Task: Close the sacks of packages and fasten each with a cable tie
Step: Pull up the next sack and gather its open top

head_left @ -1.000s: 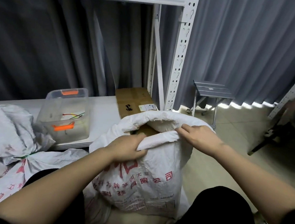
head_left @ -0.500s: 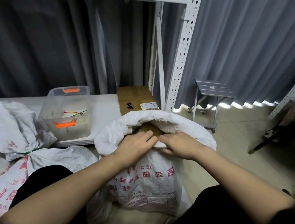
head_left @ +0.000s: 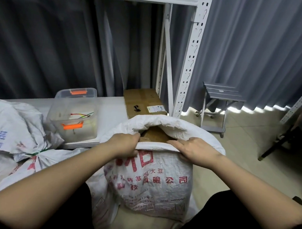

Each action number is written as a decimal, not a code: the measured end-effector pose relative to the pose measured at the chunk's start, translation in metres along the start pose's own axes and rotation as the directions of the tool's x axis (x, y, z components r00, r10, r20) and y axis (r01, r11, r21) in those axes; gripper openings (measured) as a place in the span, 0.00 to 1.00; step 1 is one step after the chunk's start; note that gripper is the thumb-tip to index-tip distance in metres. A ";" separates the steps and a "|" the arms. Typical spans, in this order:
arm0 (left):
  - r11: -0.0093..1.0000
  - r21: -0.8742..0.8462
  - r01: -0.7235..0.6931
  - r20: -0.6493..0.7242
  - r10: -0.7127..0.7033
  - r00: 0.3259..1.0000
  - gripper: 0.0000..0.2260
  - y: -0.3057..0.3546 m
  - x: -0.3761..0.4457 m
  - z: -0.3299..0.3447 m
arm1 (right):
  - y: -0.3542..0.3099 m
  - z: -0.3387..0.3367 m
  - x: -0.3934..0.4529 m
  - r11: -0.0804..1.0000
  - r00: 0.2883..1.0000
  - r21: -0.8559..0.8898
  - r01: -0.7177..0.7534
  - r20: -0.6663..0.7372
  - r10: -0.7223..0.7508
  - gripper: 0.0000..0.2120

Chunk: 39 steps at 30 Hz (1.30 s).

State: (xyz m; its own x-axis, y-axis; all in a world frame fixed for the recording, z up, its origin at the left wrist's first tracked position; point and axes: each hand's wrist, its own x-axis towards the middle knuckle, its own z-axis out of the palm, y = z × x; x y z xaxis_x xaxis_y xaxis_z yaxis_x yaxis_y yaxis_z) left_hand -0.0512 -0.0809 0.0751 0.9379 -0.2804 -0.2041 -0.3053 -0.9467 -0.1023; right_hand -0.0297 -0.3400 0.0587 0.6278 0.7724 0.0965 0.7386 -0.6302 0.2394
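Observation:
A white woven sack (head_left: pixel 152 185) with red print stands between my knees, its mouth still wide and rolled outward. Brown cardboard packages (head_left: pixel 155 135) show inside the opening. My left hand (head_left: pixel 124 144) grips the near rim on the left side. My right hand (head_left: pixel 196 150) grips the same rim on the right, thumb under the fold. At the left lies another white sack (head_left: pixel 9 130) whose neck is bound with a green cable tie (head_left: pixel 38 152). A clear plastic box (head_left: pixel 74 115) with orange latches holds coloured cable ties (head_left: pixel 81 115).
The clear box stands on a low white shelf board (head_left: pixel 111 107) beside a cardboard box (head_left: pixel 144 103). A white slotted rack upright (head_left: pixel 188 63) rises behind the sack. A small grey folding stool (head_left: pixel 220 101) stands on the tiled floor at the right, before grey curtains.
My hands met at the middle of the sack's near rim half a second ago. They have since slid apart along the rim, which is now pulled up and stretched flat between them.

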 end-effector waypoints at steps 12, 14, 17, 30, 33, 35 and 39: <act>0.934 -0.016 -0.357 -0.406 0.320 0.856 0.21 -0.014 -0.006 0.044 | -0.006 0.024 -0.011 0.964 0.950 -0.261 -0.042 -0.308 -0.042 0.25; 0.937 -0.028 -0.347 -0.416 0.305 0.857 0.24 -0.014 -0.005 0.046 | -0.009 0.027 -0.011 0.977 0.952 -0.189 -0.100 -0.303 0.039 0.22; 0.928 0.020 -0.371 -0.491 0.332 0.805 0.15 -0.021 0.000 0.054 | -0.019 0.024 -0.010 0.981 0.971 -0.089 -0.173 -0.185 0.155 0.22; 0.985 -0.160 -0.072 -0.582 -0.035 0.812 0.24 -0.018 -0.027 0.068 | -0.062 -0.004 0.060 0.580 0.905 0.741 -0.338 0.426 -0.017 0.07; 0.853 -0.501 0.147 -0.370 -0.364 0.855 0.35 -0.021 -0.040 0.075 | -0.074 0.006 0.052 0.653 0.959 0.704 -0.280 0.237 0.155 0.03; 0.564 -0.795 0.223 -0.120 -0.507 0.854 0.35 -0.020 -0.048 0.077 | -0.078 0.013 0.044 0.727 0.964 0.641 -0.248 0.087 0.252 0.02; -0.061 -0.994 0.089 0.106 -0.390 0.915 0.29 -0.015 -0.047 0.077 | -0.094 0.022 0.033 0.947 0.976 0.315 -0.058 -0.181 0.120 0.04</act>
State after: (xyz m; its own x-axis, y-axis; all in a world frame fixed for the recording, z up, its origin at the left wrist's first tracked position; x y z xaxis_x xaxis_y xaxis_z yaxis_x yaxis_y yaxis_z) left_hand -0.1037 -0.0414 0.0117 0.9597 0.1292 -0.2495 0.2653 -0.1241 0.9561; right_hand -0.0729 -0.2572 0.0178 0.6566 0.6928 0.2981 0.7410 -0.6663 -0.0835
